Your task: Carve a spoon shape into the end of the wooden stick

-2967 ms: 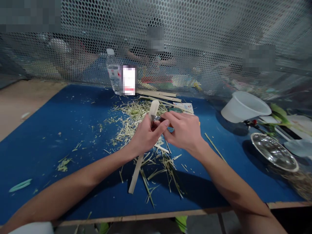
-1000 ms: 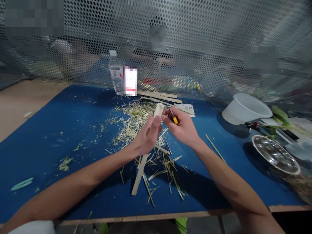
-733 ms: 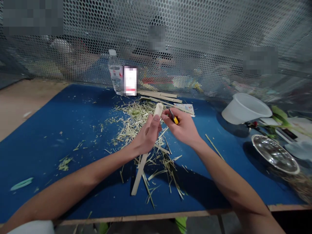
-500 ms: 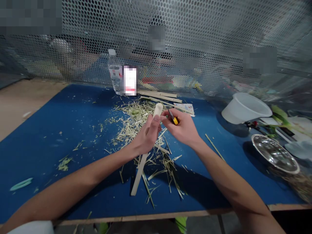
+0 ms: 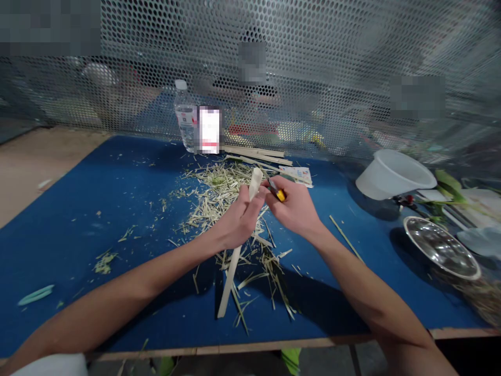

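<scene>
Strip (image 5: pixel 230 282) in left hand (image 5: pixel 241 222), knife (image 5: pixel 280 195) in right (image 5: pixel 295 206); blurred bottle label (image 5: pixel 185 119)

We log a grey, perforated screen (image 5: pixel 344 47) spanning the whole back, unevenly lit. In it we make out a blurred blue patch (image 5: pixel 151 112). Before us: blue tabletop (image 5: pixel 129 177), bare wood (image 5: pixel 47 169) at far left, pale front edge (image 5: pixel 219 348); grey floor (image 5: pixel 326 361) below.

No legible text anywhere.

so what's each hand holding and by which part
Left hand: the pale strip, just below its upper end. Right hand: a yellow and grey tool, gripped part mostly hidden.
</scene>
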A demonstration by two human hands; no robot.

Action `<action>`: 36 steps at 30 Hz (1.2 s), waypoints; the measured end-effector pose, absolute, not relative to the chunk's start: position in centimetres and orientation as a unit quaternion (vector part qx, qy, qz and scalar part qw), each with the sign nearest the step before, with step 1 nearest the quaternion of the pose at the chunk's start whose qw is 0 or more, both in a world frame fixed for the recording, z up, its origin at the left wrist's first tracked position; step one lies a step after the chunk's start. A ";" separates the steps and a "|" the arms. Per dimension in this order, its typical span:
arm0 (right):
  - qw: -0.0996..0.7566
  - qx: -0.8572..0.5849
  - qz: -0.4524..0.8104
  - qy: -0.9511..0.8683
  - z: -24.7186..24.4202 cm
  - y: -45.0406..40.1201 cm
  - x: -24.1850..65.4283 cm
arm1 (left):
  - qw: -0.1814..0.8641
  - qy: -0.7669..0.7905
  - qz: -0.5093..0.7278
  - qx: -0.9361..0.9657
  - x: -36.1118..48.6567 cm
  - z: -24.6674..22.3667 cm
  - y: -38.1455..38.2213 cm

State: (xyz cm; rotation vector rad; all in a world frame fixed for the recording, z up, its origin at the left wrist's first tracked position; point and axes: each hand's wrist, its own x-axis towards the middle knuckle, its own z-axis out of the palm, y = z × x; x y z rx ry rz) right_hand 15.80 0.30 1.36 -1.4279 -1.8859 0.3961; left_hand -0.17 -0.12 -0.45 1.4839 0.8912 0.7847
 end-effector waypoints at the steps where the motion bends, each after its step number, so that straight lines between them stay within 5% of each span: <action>1: 0.361 -0.560 0.147 -0.731 1.3 0.3 15.8 | 0.561 0.401 0.318 0.651 -0.2 -0.3 -0.1; 9: 0.353 -0.574 0.121 -0.729 0.9 0.3 16.1 | 0.516 0.432 0.269 0.689 -0.2 0.0 0.1; 24: 0.352 -0.601 0.051 -0.716 1.0 0.4 16.1 | 0.549 0.353 0.366 0.663 -0.1 -1.2 0.9; 36: 0.323 -0.612 -0.162 -0.704 0.9 1.2 18.1 | 0.651 0.360 0.382 0.548 0.0 0.4 0.7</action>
